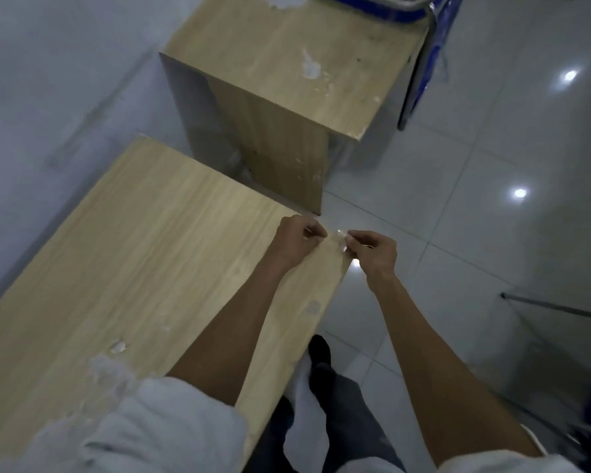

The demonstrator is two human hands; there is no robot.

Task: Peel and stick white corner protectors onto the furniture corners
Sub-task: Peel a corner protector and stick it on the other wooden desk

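A small whitish corner protector [342, 236] is held above the far right corner of the near wooden table [144, 254]. My right hand [374, 252] pinches it with curled fingers. My left hand [297, 238] is curled just left of it, fingertips pinching something thin at the protector's edge; the piece is too small and blurred to make out. Both hands hover over the table's corner [347, 264].
A second wooden cabinet [287, 73] with scuffed white patches stands just beyond the near table. A blue chair with a metal frame [420, 63] is behind it. Glossy tiled floor [475, 199] lies to the right, a thin metal leg [556, 307] at right.
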